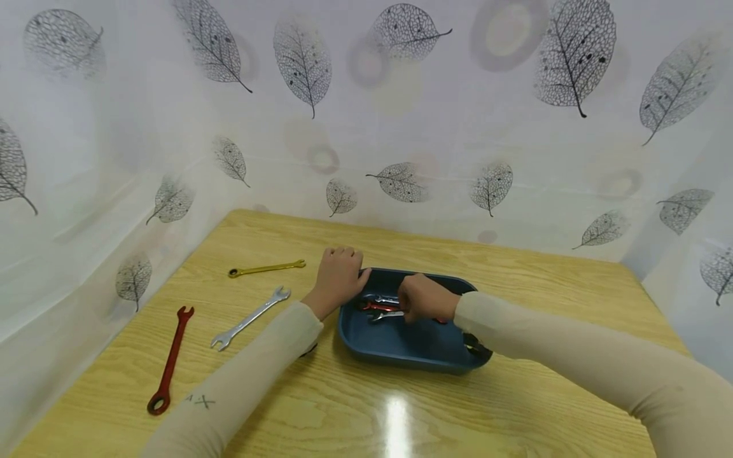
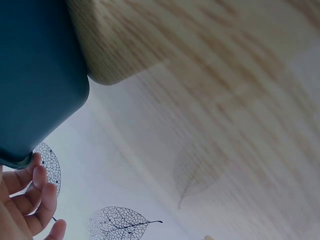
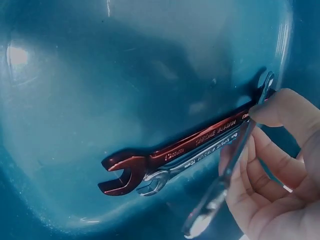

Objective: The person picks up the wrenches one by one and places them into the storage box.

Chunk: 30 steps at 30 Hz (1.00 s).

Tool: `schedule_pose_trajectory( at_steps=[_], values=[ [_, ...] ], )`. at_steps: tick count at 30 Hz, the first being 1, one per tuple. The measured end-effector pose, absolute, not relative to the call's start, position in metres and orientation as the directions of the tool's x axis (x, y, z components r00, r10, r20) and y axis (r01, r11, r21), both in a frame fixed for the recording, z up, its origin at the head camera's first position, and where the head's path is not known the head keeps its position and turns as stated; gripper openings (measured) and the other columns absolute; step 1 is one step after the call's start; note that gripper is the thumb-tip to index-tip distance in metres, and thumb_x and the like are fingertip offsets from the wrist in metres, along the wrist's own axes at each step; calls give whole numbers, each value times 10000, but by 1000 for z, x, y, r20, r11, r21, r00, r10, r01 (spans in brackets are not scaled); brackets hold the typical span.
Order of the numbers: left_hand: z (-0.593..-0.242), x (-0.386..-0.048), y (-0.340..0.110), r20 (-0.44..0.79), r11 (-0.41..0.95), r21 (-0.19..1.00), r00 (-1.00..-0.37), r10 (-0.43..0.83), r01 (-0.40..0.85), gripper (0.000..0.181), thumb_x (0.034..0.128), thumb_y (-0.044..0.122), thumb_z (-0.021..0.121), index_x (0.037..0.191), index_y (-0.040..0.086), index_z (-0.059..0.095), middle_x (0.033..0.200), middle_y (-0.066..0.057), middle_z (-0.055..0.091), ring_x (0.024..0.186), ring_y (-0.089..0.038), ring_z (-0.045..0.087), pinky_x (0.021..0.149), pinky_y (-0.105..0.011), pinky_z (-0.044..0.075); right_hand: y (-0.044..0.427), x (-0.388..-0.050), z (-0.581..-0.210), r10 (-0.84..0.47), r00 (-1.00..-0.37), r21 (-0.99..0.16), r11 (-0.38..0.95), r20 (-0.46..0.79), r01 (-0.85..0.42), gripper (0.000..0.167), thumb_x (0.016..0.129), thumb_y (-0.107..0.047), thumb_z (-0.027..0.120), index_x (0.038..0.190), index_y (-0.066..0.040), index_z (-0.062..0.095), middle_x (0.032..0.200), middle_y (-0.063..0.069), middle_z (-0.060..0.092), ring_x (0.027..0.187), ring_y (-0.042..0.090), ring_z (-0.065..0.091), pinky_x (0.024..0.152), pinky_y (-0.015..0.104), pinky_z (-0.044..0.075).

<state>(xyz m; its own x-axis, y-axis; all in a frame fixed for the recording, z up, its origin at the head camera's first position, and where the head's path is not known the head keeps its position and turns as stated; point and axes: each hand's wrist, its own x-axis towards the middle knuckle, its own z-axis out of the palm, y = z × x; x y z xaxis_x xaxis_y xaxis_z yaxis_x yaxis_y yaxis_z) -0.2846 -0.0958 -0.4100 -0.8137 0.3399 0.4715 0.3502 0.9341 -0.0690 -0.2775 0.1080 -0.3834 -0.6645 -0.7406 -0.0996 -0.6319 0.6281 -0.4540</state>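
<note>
Inside the blue tray (image 1: 395, 343) on the bench (image 1: 321, 413), a silver wrench (image 3: 231, 165) is pinched over a red wrench (image 3: 200, 137) in the closed grip of the right hand (image 1: 424, 298); the tray's far left corner is clasped by the left hand (image 1: 339, 277).

Blue tray (image 1: 380, 343), round-cornered, sits upright; your left hand (image 1: 342, 277) rests at its far left corner. Inside, your right hand (image 1: 422, 298) pinches silver wrench (image 3: 215, 195), which slants across two others in right wrist view. Red wrench (image 3: 190, 142), lettered along shank, lies on tray floor, open end pointing left. Second silver wrench (image 3: 210, 152), also lettered, lies alongside, on red one's far side.
</note>
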Motion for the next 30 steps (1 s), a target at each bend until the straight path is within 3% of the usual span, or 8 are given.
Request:
schedule_pose_trajectory(
  at_steps=[12, 20, 30],
  values=[
    [-411, -286, -97, 482, 934, -64, -809, 338, 352, 285, 878, 380, 618, 812, 104, 644, 874, -68, 692, 816, -232, 646, 810, -422, 477, 103, -279, -388, -743, -660, -393, 643, -111, -658, 188, 644, 63, 726, 591, -93, 636, 555, -18, 593, 457, 41, 433, 458, 179, 369],
    [-411, -286, -97, 464, 936, -52, -821, 332, 349, 286, 885, 378, 612, 819, 100, 639, 882, -72, 690, 818, -236, 643, 818, -427, 476, 99, -277, -393, -727, -674, -404, 660, -133, -633, 296, 622, 104, 718, 530, -97, 521, 504, -57, 432, 470, 61, 328, 453, 193, 288],
    [-412, -286, -97, 461, 935, -46, -823, 332, 351, 286, 886, 377, 607, 828, 99, 637, 893, -71, 687, 832, -233, 638, 817, -424, 464, 95, -274, -397, -687, -710, -348, 710, -154, -612, 226, 623, 76, 758, 581, -79, 600, 557, -18, 559, 489, 71, 433, 458, 203, 363]
  ],
)
